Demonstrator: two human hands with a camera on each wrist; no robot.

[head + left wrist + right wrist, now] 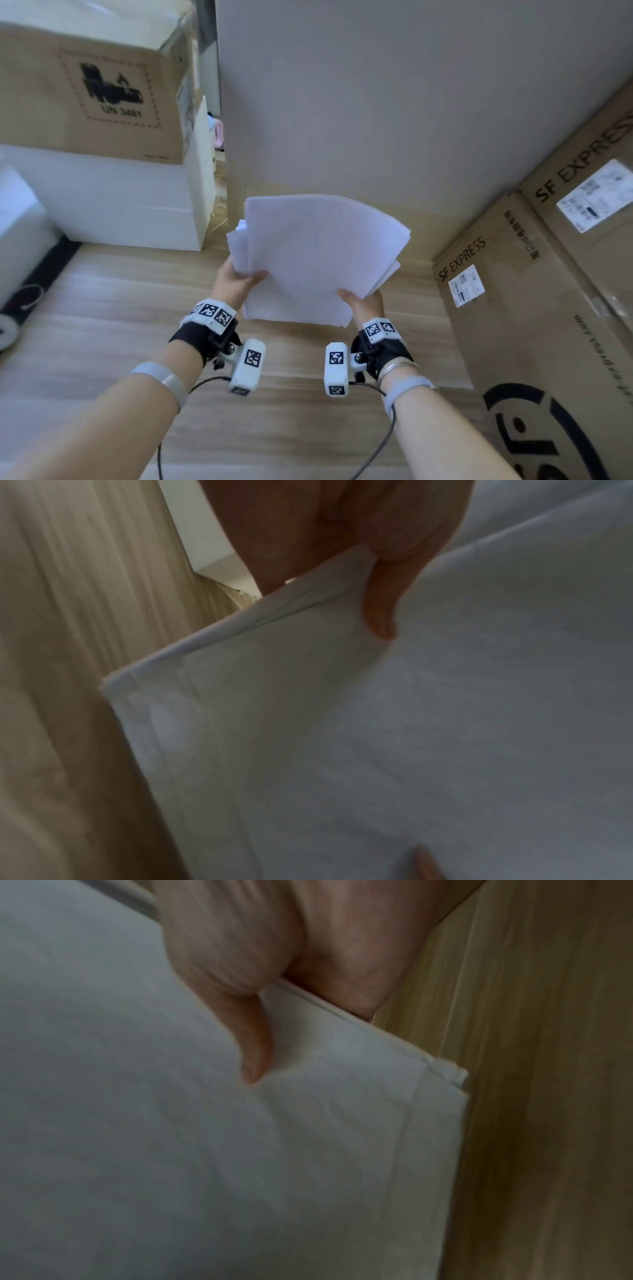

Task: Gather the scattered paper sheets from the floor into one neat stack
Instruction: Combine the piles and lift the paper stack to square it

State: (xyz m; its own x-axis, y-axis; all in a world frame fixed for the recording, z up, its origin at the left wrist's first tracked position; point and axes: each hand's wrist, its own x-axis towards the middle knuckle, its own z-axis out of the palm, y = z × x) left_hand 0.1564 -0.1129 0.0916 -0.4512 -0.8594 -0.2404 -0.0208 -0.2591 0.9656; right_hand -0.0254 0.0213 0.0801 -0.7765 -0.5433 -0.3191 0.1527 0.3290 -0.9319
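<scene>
A bundle of white paper sheets (315,257) is held up above the wooden floor, its far edges fanned and uneven. My left hand (239,282) pinches the bundle's left edge, thumb on top and fingers underneath. My right hand (363,301) pinches the near right corner the same way. In the left wrist view the thumb (383,607) presses on the top sheet (411,737), and several staggered sheet edges show at the corner. In the right wrist view the thumb (250,1042) lies on the paper (205,1150) near its corner.
Large SF Express cardboard boxes (534,308) line the right side. A cardboard box (92,89) sits on white foam blocks (120,205) at the left. A grey wall (394,102) stands ahead. Bare wooden floor (120,325) lies below and around my arms.
</scene>
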